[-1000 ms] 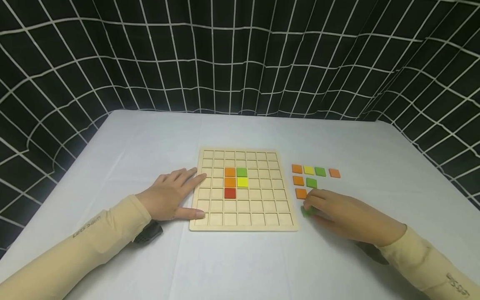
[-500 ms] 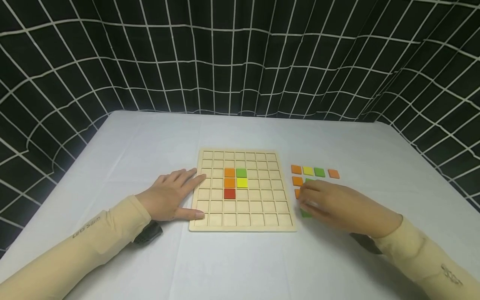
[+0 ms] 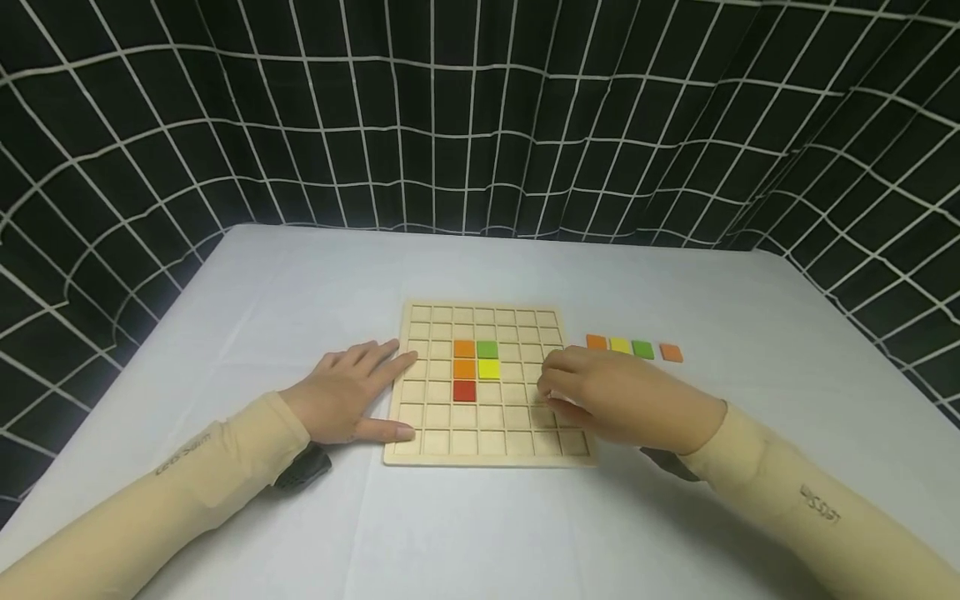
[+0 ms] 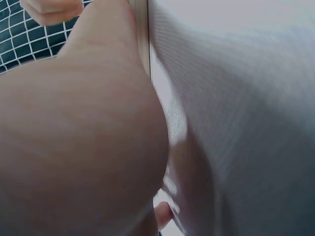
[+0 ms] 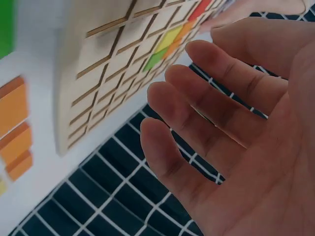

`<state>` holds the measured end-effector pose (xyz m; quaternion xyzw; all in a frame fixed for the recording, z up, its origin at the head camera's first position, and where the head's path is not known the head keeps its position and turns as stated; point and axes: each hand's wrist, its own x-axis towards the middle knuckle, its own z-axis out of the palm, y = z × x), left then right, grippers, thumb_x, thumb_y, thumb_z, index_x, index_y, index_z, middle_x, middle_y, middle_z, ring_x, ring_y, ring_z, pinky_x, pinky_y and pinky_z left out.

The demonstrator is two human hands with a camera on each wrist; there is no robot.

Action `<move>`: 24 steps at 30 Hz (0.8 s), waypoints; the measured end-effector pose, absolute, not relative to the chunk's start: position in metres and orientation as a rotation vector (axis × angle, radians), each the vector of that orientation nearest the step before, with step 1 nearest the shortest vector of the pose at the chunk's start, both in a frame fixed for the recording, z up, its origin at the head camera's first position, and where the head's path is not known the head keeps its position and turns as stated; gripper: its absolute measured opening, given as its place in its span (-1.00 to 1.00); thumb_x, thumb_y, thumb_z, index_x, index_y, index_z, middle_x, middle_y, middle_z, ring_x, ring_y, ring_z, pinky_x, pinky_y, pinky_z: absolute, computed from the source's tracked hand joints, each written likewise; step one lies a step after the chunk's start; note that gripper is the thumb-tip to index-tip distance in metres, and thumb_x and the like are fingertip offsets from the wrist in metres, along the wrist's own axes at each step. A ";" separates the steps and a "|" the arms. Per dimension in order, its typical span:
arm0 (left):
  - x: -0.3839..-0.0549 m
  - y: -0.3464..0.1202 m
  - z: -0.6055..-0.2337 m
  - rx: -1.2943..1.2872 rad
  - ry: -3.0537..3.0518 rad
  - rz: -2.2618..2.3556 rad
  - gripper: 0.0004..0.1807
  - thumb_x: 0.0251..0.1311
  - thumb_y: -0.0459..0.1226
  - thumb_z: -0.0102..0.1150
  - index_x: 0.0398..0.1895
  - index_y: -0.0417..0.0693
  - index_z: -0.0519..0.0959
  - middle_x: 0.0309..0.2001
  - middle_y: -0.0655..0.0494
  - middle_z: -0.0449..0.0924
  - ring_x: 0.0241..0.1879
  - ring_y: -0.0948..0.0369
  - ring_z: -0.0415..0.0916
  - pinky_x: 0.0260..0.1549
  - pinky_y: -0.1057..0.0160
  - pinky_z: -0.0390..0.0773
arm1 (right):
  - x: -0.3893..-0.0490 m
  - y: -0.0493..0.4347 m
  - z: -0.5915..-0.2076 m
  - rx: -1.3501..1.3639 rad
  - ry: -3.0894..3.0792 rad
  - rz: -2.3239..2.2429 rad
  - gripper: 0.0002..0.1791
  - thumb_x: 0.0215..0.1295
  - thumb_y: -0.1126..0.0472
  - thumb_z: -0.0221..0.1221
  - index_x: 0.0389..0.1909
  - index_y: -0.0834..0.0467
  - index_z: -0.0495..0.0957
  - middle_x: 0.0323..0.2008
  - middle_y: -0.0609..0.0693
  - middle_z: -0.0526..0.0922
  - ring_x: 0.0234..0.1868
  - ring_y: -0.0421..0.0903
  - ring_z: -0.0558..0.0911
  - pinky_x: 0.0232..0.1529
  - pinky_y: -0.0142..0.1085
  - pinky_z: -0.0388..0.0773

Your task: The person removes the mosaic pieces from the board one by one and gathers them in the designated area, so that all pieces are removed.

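Observation:
A light wooden board (image 3: 480, 423) with a grid of square recesses lies on the table. Set in it are orange tiles (image 3: 464, 349), a red tile (image 3: 464, 391), a green tile (image 3: 487, 349) and a yellow tile (image 3: 488, 369). My left hand (image 3: 341, 400) rests at the board's left edge, fingers spread, fingertips and thumb on its rim. Over the board's right side hovers my right hand (image 3: 618, 396). Its fingers (image 5: 162, 142) are loosely bent in the right wrist view, with no tile visible among them. The left wrist view shows mostly the hand's blurred side.
Loose tiles lie right of the board: an orange one (image 3: 596, 342), a yellow one (image 3: 620, 345), a green one (image 3: 642, 349) and another orange one (image 3: 671, 352). The right hand hides others in the head view; more orange tiles (image 5: 14, 105) show beside the board in the right wrist view.
My right hand has moved left from the loose tiles to above the board's right side. The left hand keeps its place, and the tiles on the board look unchanged.

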<state>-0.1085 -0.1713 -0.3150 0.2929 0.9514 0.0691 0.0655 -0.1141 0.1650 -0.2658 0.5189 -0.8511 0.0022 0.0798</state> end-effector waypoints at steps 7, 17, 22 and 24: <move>-0.108 -0.170 -0.315 0.871 2.862 0.192 0.04 0.10 0.40 -0.05 0.49 -0.02 0.04 0.44 -0.20 0.06 0.37 -0.21 0.09 0.16 -0.26 0.23 | -0.132 0.137 -0.271 1.559 -2.598 0.032 -0.88 0.18 0.27 0.27 -0.30 0.08 0.53 -0.34 -0.14 0.50 -0.32 -0.23 0.47 -0.30 -0.43 0.52; -0.109 -0.171 -0.317 0.898 2.871 0.182 0.03 0.12 0.39 -0.05 0.49 -0.04 0.04 0.44 -0.21 0.07 0.36 -0.21 0.10 0.15 -0.27 0.24 | -0.153 0.109 -0.278 1.515 -2.783 0.046 -0.76 0.24 0.27 0.24 -0.07 0.16 0.54 -0.18 -0.04 0.58 -0.20 -0.16 0.56 -0.09 -0.32 0.56; -0.109 -0.172 -0.317 0.894 2.870 0.185 0.03 0.11 0.40 -0.06 0.49 -0.03 0.04 0.44 -0.20 0.07 0.36 -0.21 0.10 0.16 -0.27 0.24 | -0.158 0.105 -0.283 1.519 -2.802 0.043 -0.75 0.22 0.27 0.25 -0.08 0.15 0.54 -0.22 -0.05 0.54 -0.26 -0.17 0.51 -0.13 -0.34 0.55; -0.108 -0.172 -0.316 0.886 2.866 0.187 0.03 0.12 0.39 -0.05 0.49 -0.04 0.04 0.44 -0.20 0.07 0.37 -0.21 0.10 0.16 -0.27 0.23 | -0.160 0.104 -0.286 1.523 -2.796 0.048 -0.75 0.21 0.29 0.25 -0.08 0.15 0.53 -0.23 -0.06 0.52 -0.28 -0.17 0.50 -0.15 -0.34 0.55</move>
